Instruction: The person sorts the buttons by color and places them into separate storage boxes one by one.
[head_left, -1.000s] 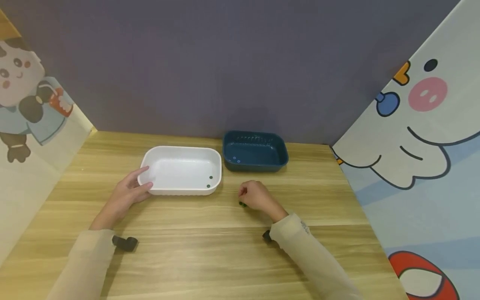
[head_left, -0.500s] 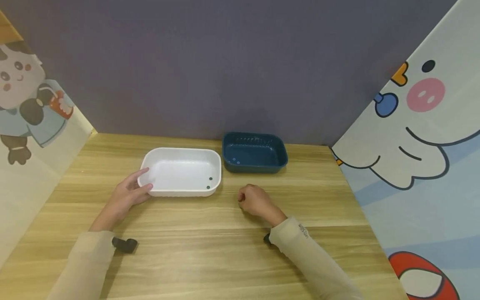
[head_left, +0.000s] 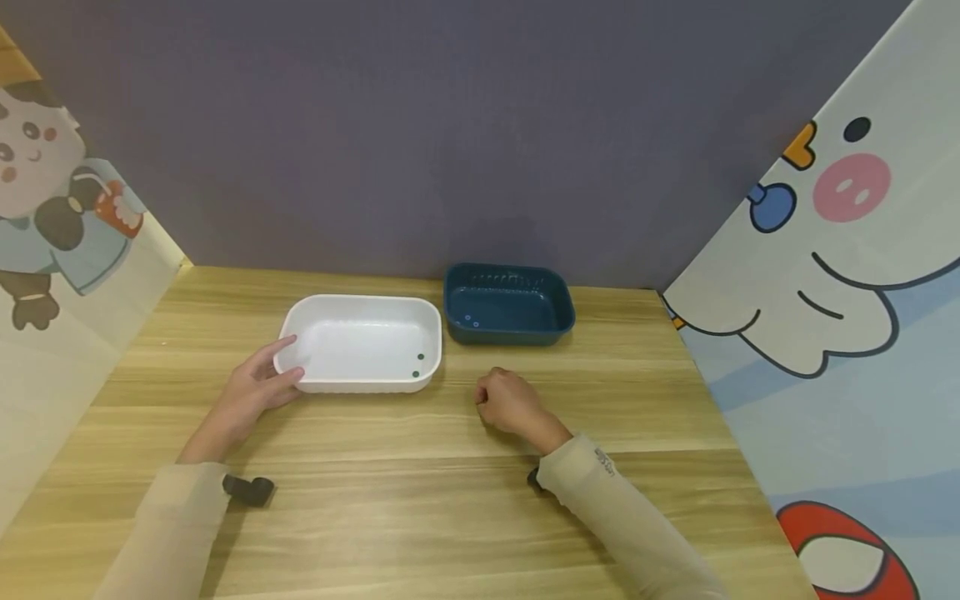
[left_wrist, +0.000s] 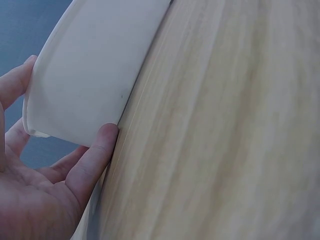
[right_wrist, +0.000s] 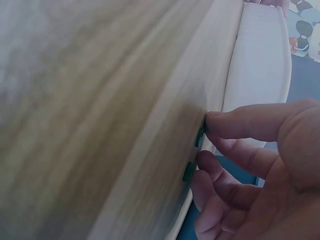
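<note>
My left hand [head_left: 255, 385] holds the left end of a white rectangular plastic basin [head_left: 360, 337], thumb at its front side and fingers at the rim. Two small dark round spots show in the basin's front right corner. On the table to the right, my right hand [head_left: 512, 402] has its fingers bent and their tips down on the wood. In the right wrist view, its thumb and forefinger close on a small green piece [right_wrist: 200, 135]. A second green piece [right_wrist: 188, 171] lies by the other fingertips. Both pieces are hidden under the hand in the head view.
A dark blue basin [head_left: 510, 337] stands behind the right hand, close beside the white one and near the grey back panel [head_left: 450, 142]. Cartoon-printed side panels [head_left: 840, 275] flank the wooden table [head_left: 375, 517].
The right fingers have come down over the green pieces, which showed beside the fingertips a second ago and are now covered in the head view. The left hand keeps its hold on the white basin.
</note>
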